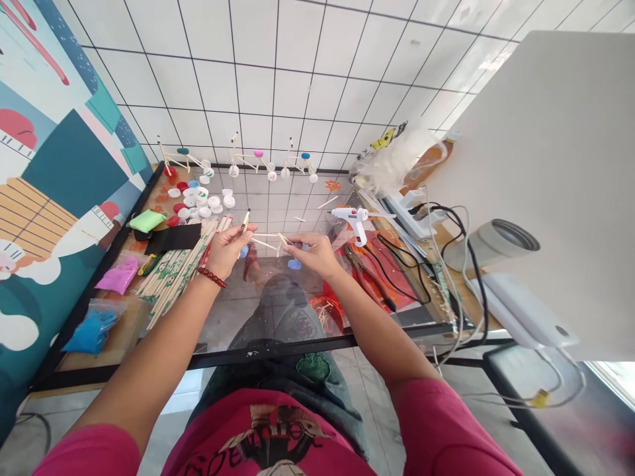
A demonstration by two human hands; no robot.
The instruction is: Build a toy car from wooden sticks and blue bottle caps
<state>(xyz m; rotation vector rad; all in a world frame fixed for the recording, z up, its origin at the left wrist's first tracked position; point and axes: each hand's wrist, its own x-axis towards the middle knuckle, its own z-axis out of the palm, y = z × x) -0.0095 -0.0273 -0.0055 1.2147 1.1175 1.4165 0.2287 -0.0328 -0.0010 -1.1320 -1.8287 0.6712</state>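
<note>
Left hand [227, 250] was over the glass table [238, 317], fingers closed in a pinch on a short stick [245, 220] that stood nearly upright. Right hand [313, 254] was level with it, just to the right, fingertips pinched on one end of a small stick frame [268, 243] spanning the gap between the hands. The frame hung in mid-air above the table's middle. A blue cap [294, 264] showed under it; could not tell whether it was attached.

Glue gun [353, 218] stood just right of and beyond the right hand. Stick bundle [176, 272] lay to the left, bottle caps [201, 198] beyond it, and three stick models [251, 162] along the far edge.

Judgement: the step looked like mating stick to frame. Best done with steady wrists, ends butted squarely, a light pinch so the thin sticks did not bow, and fingertips clear of the joint.
</note>
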